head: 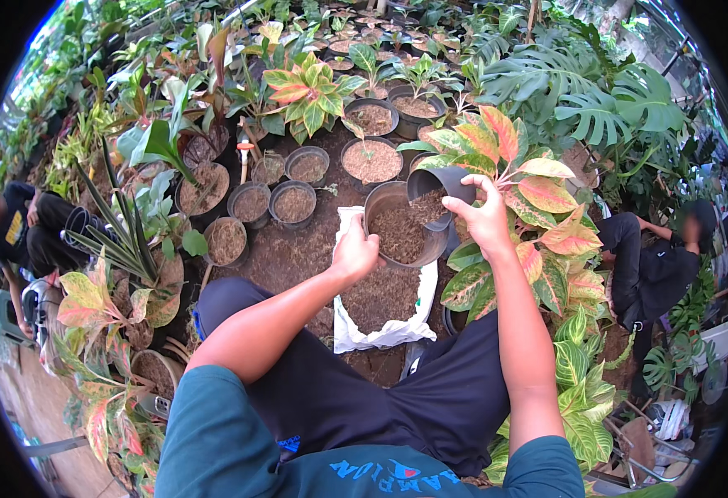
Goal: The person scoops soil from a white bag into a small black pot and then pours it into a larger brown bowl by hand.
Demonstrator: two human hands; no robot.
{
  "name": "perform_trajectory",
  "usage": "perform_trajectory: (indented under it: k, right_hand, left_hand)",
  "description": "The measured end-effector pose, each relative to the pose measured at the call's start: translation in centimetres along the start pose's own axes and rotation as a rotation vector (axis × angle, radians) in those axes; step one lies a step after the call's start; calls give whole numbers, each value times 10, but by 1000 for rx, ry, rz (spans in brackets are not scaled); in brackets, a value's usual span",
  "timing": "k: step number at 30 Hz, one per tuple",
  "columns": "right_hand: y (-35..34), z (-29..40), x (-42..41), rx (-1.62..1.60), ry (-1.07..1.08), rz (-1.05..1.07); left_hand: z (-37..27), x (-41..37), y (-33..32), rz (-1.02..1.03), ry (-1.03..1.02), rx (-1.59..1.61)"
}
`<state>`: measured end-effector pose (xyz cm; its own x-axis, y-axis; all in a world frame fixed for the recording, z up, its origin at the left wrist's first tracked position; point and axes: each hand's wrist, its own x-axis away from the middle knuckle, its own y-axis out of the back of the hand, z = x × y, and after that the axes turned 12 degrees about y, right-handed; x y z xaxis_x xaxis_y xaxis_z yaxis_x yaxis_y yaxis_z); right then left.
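Note:
My left hand (358, 250) grips the left rim of a large black plastic plant pot (429, 249) that is partly filled with brown potting mix (399, 235). In my right hand (482, 215) is a smaller black plant pot (425, 180), tipped over the larger one's upper right rim. Loose brown mix (429, 206) lies at its mouth, over the larger pot. Below both pots is an opened white sack (364, 339) with more brown mix (376, 302) inside. The larger pot hides the sack's upper part.
Several small soil-filled pots (293, 204) stand to the upper left, near an orange-and-white-topped stick (244, 155). Aglaonema leaves (544, 193) crowd my right arm. A monstera (644, 99) grows at upper right. One person (28, 224) sits at far left, another (656, 261) at far right.

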<state>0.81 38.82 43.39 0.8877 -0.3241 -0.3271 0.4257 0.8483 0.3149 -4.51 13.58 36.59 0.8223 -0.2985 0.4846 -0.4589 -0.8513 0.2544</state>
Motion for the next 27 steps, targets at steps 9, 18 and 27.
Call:
perform_trajectory:
  k: [9,18,27]
  right_hand:
    - [-17,-11,-3,197,168,-73]
    - [-33,6,-3,-152,-54,-119]
    - [-31,-13,-7,356,145,-111]
  left_hand:
    - [4,0,6,5,-10,-4]
    - [-6,5,11,-17,24,-74]
    - [-8,4,10,-4,17,-55]
